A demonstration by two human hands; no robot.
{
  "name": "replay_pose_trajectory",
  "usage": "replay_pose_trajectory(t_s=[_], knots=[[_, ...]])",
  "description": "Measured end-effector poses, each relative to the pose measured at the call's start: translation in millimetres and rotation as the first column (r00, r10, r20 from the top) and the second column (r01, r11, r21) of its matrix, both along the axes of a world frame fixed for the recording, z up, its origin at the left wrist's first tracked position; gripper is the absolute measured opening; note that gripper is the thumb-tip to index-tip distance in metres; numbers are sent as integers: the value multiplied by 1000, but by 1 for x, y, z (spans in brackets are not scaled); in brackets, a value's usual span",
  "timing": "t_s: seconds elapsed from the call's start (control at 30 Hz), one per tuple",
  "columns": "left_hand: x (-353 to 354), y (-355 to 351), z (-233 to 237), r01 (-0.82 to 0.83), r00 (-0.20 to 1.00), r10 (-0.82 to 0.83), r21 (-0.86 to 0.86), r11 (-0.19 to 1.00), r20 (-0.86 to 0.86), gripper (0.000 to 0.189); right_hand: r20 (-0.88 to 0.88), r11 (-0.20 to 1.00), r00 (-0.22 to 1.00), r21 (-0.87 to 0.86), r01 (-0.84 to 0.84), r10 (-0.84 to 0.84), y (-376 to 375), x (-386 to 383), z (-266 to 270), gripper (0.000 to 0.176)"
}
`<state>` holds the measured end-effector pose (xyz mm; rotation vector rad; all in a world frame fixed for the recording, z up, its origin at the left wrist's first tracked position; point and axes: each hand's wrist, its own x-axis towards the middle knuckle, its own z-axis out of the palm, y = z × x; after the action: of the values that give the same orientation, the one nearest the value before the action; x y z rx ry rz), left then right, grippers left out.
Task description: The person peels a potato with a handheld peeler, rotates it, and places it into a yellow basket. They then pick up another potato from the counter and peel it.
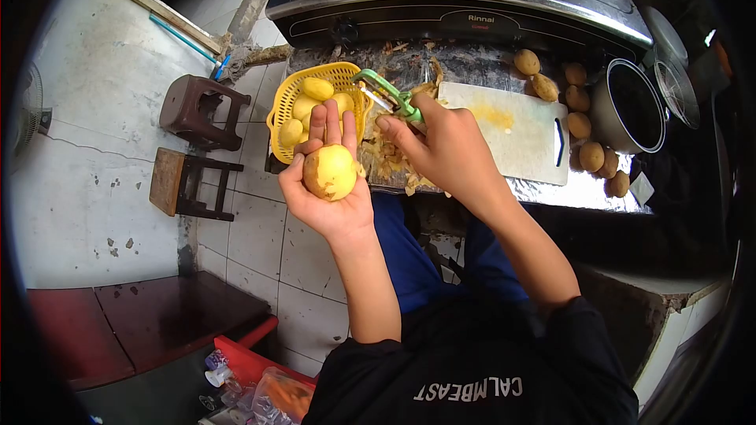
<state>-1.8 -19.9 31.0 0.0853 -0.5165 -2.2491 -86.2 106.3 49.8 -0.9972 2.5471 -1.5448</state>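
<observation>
On the palm of my left hand (pixel 342 208) rests a partly peeled potato (pixel 331 172), yellow with brown skin left along its lower left side. The fingers stretch out past it toward the basket. My right hand (pixel 449 145) is closed round the handle of a green peeler (pixel 405 104), whose blade end points to the left. Behind my left fingertips stands a yellow plastic basket (pixel 276 114) with several peeled potatoes (pixel 318 88) in it. Peel scraps (pixel 386 159) lie under and beside my right hand.
A white cutting board (pixel 520 149) with a yellow stain lies right of my right hand. Several unpeeled potatoes (pixel 579 125) sit beyond it, by a metal pot (pixel 630 110). A black gas stove (pixel 472 20) stands at the back. Two stools (pixel 201 110) are at the left.
</observation>
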Motion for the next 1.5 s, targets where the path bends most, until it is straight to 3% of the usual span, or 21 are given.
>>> replay_pose_trajectory(t_s=[0.17,0.23,0.3,0.37,0.43,0.5,0.57,0.7,0.77,0.97,1.1,1.17,1.2,1.23,1.3,1.37,1.43,1.5], knots=[[-7,0,-7,47,998,-47,-7,999,37,30,-8,998,999,41,-37,38,13,-3,-1,44],[-7,5,-4,82,995,-80,-30,996,52,33,123,983,976,-23,-180,182,17,8,5,44],[-9,14,5,41,973,-31,-38,998,230,33,102,978,974,-65,-196,202,14,17,6,40],[-12,20,8,36,969,-30,-21,999,244,33,200,962,946,-144,-230,256,12,21,4,35],[-11,13,-4,20,964,-26,26,999,266,32,187,963,950,-148,-224,249,12,18,-3,29],[-8,10,-8,32,979,-33,8,999,199,32,331,973,923,-183,-143,198,13,13,-6,25],[-11,12,-3,95,963,-105,55,994,247,30,248,962,954,-254,-104,169,14,10,-5,20],[-9,11,-9,178,912,-197,85,980,361,29,225,984,970,-168,-56,94,20,3,0,26],[-6,10,-11,243,908,-259,90,966,329,30,253,994,962,10,-111,105,24,3,3,30],[-2,19,4,356,865,-367,95,930,342,43,127,961,953,-64,-268,274,27,9,4,51],[3,29,10,432,864,-414,1,902,288,54,204,971,959,-179,-159,195,27,8,-3,49],[7,39,14,430,895,-321,-404,808,311,57,246,975,954,-178,-129,171,29,12,-1,46],[9,42,14,458,882,-355,-381,803,311,69,290,980,947,-176,-92,141,31,14,1,43],[10,43,13,461,881,-359,-384,800,308,69,286,980,948,-177,-87,136,33,15,5,43],[12,45,10,395,918,-276,-619,679,284,81,416,945,867,-281,-166,276,39,18,12,39],[15,45,10,383,919,-220,-606,698,327,88,437,910,828,-368,-192,351,46,21,15,40],[21,39,17,484,863,-234,-601,637,447,83,694,851,493,-444,-280,525,65,13,25,42],[25,38,27,499,846,-196,-606,619,495,72,715,838,437,-452,-306,546,72,12,30,41]])
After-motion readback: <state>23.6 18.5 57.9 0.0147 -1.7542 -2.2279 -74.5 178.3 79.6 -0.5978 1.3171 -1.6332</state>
